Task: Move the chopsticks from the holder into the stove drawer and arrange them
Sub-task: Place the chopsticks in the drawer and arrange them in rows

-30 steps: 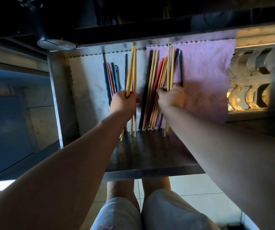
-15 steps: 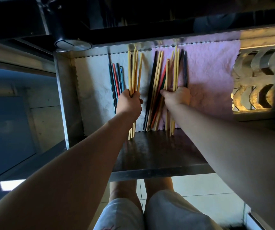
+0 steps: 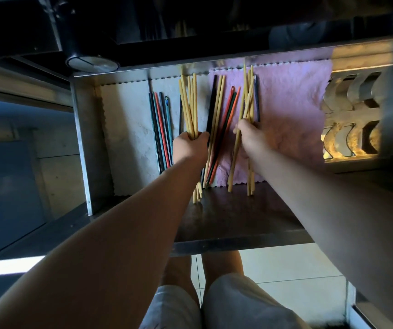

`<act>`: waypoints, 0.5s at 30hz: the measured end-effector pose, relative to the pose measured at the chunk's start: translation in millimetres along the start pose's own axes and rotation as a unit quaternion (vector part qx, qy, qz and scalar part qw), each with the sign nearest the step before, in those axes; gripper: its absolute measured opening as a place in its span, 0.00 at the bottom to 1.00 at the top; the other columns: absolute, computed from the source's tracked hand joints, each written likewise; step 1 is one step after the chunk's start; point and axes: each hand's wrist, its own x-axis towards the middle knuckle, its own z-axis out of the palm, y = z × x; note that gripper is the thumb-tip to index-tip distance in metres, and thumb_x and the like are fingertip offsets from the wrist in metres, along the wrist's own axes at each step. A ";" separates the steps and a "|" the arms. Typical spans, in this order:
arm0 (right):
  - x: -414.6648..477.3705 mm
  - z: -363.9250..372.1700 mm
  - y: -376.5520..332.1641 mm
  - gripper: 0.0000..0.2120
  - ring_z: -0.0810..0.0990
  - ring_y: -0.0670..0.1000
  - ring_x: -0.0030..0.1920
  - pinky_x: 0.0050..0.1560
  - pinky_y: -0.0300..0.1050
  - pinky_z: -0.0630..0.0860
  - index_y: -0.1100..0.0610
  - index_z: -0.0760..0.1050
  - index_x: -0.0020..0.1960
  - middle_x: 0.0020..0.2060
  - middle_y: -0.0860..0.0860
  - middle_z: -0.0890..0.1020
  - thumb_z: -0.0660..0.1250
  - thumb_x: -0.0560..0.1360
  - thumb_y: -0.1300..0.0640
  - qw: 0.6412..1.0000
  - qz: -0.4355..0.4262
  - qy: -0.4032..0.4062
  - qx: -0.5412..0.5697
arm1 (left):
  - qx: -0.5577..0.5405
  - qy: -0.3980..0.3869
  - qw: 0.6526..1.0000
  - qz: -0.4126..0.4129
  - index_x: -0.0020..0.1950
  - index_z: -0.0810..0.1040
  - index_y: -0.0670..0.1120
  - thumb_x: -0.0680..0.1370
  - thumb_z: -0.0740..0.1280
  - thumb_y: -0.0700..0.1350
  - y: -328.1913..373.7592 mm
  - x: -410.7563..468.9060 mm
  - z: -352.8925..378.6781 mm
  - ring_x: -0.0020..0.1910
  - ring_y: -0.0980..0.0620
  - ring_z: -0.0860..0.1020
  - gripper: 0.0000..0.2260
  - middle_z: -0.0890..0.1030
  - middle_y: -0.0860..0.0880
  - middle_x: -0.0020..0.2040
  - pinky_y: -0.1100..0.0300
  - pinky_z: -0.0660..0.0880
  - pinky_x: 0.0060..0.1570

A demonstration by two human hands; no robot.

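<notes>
Chopsticks (image 3: 162, 129) seem already in the drawer (image 3: 82, 143), arranging approx. half done: left grip (image 3: 190, 148) holds a yellow bundle (image 3: 190, 108), right grip (image 3: 250, 137) a 2nd bundle (image 3: 248, 96), mixed ones (image 3: 219, 129) btw. them left to sort.

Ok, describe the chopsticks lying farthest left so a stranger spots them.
The open metal drawer has a white cloth on its left, a pink cloth on its right. On the white cloth, left of the left hand, lies a row of chopsticks: dark, teal and red, unlike the pale wooden bundle that hand grips.
</notes>
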 end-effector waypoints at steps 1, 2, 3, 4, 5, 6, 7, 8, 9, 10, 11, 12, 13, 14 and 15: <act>-1.4 -2.3 -0.6 0.09 0.70 0.48 0.31 0.34 0.42 0.65 0.54 0.75 0.38 0.29 0.48 0.72 0.62 0.75 0.53 1.000 -0.004 -0.004 0.002 | 0.000 0.008 1.000 -0.001 0.36 0.73 0.47 0.74 0.70 0.46 0.4 -0.9 3.5 0.26 0.50 0.69 0.09 0.70 0.50 0.28 0.56 0.71 0.35; -3.2 -4.8 -1.2 0.10 0.70 0.47 0.31 0.33 0.41 0.65 0.54 0.75 0.37 0.29 0.47 0.72 0.61 0.76 0.53 1.000 -0.012 -0.003 0.003 | -0.001 0.014 1.000 0.001 0.37 0.76 0.48 0.74 0.71 0.46 1.2 -2.3 7.7 0.28 0.50 0.71 0.08 0.73 0.50 0.29 0.56 0.73 0.35; -5.0 -6.7 -1.8 0.11 0.70 0.47 0.31 0.33 0.41 0.65 0.54 0.74 0.37 0.30 0.47 0.72 0.60 0.77 0.53 1.000 -0.022 -0.008 0.003 | -0.002 0.022 1.000 0.003 0.38 0.77 0.48 0.73 0.72 0.45 0.6 -2.2 11.9 0.29 0.49 0.73 0.06 0.75 0.50 0.30 0.57 0.74 0.36; -7.4 -6.5 -3.1 0.11 0.70 0.47 0.32 0.34 0.41 0.65 0.54 0.73 0.37 0.31 0.48 0.71 0.60 0.77 0.54 0.999 -0.030 -0.016 0.002 | 0.000 0.027 1.000 0.005 0.39 0.78 0.47 0.73 0.73 0.45 0.1 -1.9 14.6 0.30 0.49 0.75 0.06 0.76 0.51 0.30 0.59 0.73 0.35; -7.9 -7.0 -3.1 0.12 0.71 0.49 0.33 0.36 0.42 0.66 0.54 0.71 0.35 0.31 0.49 0.71 0.59 0.77 0.55 0.999 -0.039 -0.023 0.009 | 0.007 0.031 0.999 0.007 0.41 0.79 0.47 0.73 0.73 0.45 -0.5 -2.5 18.1 0.31 0.50 0.76 0.05 0.77 0.51 0.31 0.60 0.72 0.35; -8.2 -7.8 -4.0 0.14 0.73 0.50 0.34 0.38 0.42 0.67 0.54 0.70 0.33 0.31 0.50 0.72 0.59 0.77 0.56 0.998 -0.045 -0.024 0.025 | 0.016 0.034 0.999 0.010 0.42 0.79 0.47 0.73 0.73 0.45 0.0 -4.4 21.5 0.31 0.51 0.76 0.04 0.77 0.52 0.31 0.62 0.71 0.34; -7.8 -8.7 -4.3 0.15 0.74 0.51 0.33 0.37 0.43 0.69 0.55 0.69 0.32 0.29 0.50 0.73 0.59 0.77 0.57 0.997 -0.045 -0.025 0.056 | 0.027 0.038 0.999 0.016 0.43 0.80 0.47 0.74 0.73 0.45 0.1 -5.3 24.3 0.32 0.51 0.76 0.03 0.77 0.52 0.32 0.63 0.70 0.33; -8.1 -9.3 -5.2 0.16 0.74 0.51 0.30 0.35 0.42 0.71 0.55 0.68 0.31 0.27 0.50 0.74 0.59 0.77 0.58 0.994 -0.036 -0.030 0.097 | 0.045 0.045 0.998 0.026 0.45 0.81 0.46 0.74 0.72 0.45 0.5 -6.0 26.2 0.34 0.50 0.77 0.03 0.77 0.51 0.33 0.63 0.69 0.32; -8.2 -9.7 -5.6 0.16 0.74 0.50 0.26 0.32 0.42 0.72 0.56 0.67 0.31 0.24 0.50 0.74 0.58 0.78 0.59 0.990 -0.022 -0.040 0.136 | 0.066 0.056 0.996 0.037 0.46 0.82 0.45 0.74 0.72 0.45 0.5 -5.9 28.1 0.36 0.48 0.78 0.04 0.77 0.50 0.34 0.62 0.69 0.33; -9.8 -10.4 -6.4 0.16 0.74 0.49 0.22 0.29 0.41 0.72 0.56 0.67 0.31 0.20 0.49 0.73 0.57 0.78 0.59 0.985 -0.006 -0.049 0.163 | 0.085 0.066 0.993 0.045 0.47 0.82 0.44 0.74 0.71 0.44 0.9 -6.7 29.8 0.37 0.47 0.77 0.05 0.77 0.49 0.34 0.62 0.68 0.34; -11.5 -11.0 -7.2 0.16 0.73 0.48 0.20 0.27 0.39 0.72 0.56 0.66 0.32 0.18 0.48 0.72 0.57 0.79 0.59 0.983 0.006 -0.054 0.178 | 0.097 0.071 0.991 0.051 0.47 0.81 0.44 0.74 0.70 0.43 1.1 -7.9 31.8 0.36 0.48 0.76 0.04 0.76 0.49 0.34 0.62 0.68 0.34; -12.5 -11.6 -7.3 0.16 0.72 0.48 0.19 0.25 0.38 0.71 0.57 0.66 0.32 0.18 0.48 0.72 0.56 0.79 0.59 0.981 0.013 -0.057 0.187 | 0.106 0.073 0.990 0.056 0.46 0.81 0.44 0.74 0.69 0.42 1.0 -9.0 34.1 0.36 0.48 0.75 0.03 0.75 0.50 0.34 0.62 0.67 0.34; -13.1 -12.5 -7.0 0.16 0.72 0.48 0.19 0.24 0.38 0.71 0.57 0.66 0.32 0.19 0.49 0.72 0.56 0.79 0.59 0.980 0.015 -0.056 0.193 | 0.117 0.073 0.989 0.062 0.46 0.81 0.44 0.74 0.69 0.42 0.1 -9.3 36.7 0.36 0.47 0.76 0.03 0.76 0.50 0.34 0.62 0.67 0.34; -14.7 -13.7 -7.6 0.16 0.72 0.49 0.19 0.24 0.38 0.71 0.56 0.66 0.32 0.20 0.50 0.72 0.56 0.78 0.59 0.978 0.017 -0.055 0.199 | 0.129 0.071 0.987 0.066 0.46 0.81 0.44 0.74 0.68 0.41 0.0 -9.8 38.5 0.37 0.47 0.77 0.04 0.76 0.49 0.35 0.62 0.67 0.35; -14.7 -14.5 -6.5 0.16 0.72 0.50 0.20 0.24 0.38 0.71 0.56 0.66 0.32 0.21 0.51 0.72 0.56 0.78 0.59 0.977 0.017 -0.055 0.204 | 0.141 0.069 0.985 0.069 0.48 0.82 0.44 0.74 0.68 0.42 -0.1 -9.2 40.0 0.38 0.46 0.77 0.05 0.77 0.49 0.36 0.61 0.68 0.36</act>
